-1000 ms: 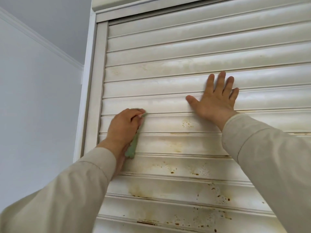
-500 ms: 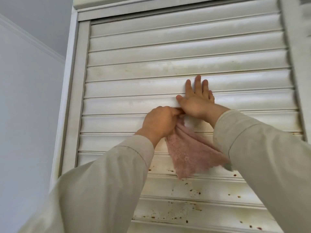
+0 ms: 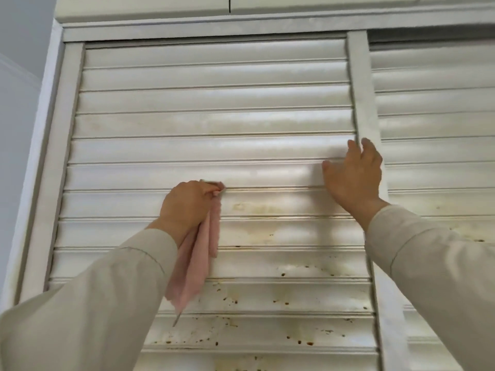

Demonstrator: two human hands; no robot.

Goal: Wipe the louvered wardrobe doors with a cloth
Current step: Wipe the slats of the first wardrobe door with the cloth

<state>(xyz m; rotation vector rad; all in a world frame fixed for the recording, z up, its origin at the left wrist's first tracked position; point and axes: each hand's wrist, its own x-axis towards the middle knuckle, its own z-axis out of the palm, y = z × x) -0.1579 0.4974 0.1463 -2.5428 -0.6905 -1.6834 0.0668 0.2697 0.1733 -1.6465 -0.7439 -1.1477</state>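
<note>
No readable text, label or number appears anywhere, though the view is somewhat blurred.

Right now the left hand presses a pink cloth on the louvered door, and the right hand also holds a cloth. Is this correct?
Not quite. The head view shows the right hand holding nothing; it rests on the louvered door. Only the left hand holds the pink cloth.

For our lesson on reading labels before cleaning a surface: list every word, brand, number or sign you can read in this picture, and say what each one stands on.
None: no readable text, number, brand or sign shows anywhere.
Louvered door: bare slats, only brown stains and specks lower down.
Pink cloth, gripped by the left hand: no tag or print visible.
Sleeves and upper cabinet: plain.
</note>
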